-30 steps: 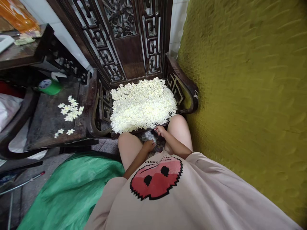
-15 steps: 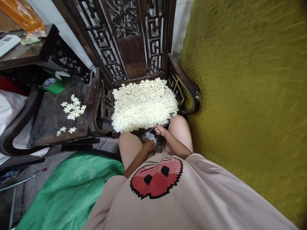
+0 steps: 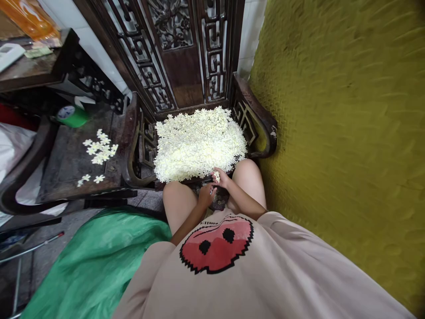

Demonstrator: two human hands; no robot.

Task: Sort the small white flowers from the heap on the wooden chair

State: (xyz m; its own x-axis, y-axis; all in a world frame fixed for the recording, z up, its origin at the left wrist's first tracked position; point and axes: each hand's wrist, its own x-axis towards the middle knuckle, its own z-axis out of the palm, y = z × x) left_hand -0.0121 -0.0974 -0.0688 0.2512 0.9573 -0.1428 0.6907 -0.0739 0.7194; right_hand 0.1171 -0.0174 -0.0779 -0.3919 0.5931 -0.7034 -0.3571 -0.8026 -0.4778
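- Since the earlier frames, the left hand (image 3: 206, 195) has lifted off the lap and closed in on the right hand (image 3: 222, 178). The right hand has drawn slightly back from the chair's front edge. The two hands now meet just in front of the chair (image 3: 255, 113).
- Head view, right hand: the fingers are pinched on a small white flower (image 3: 217, 176), which is held up just in front of the chair seat, between the person's knees.
- Head view, left hand: the fingers are curled and touch the right hand beside the flower. Whether they grip anything cannot be told.
- Head view, chair: a pile of flowers (image 3: 199, 141) covers the whole seat, from the carved back to the front edge, and its near edge lies just beyond the hands.
- Head view, left of the chair: a side table (image 3: 63, 168) stands against the chair's arm. It carries a few loose blossoms (image 3: 99, 148) and, at its far end, a green tape roll (image 3: 71, 116).
- Head view, floor left of the chair and nearer the person: a green sheet (image 3: 96, 261).
- Head view, right of the chair: a yellow wall (image 3: 338, 133) close against the chair's arm.
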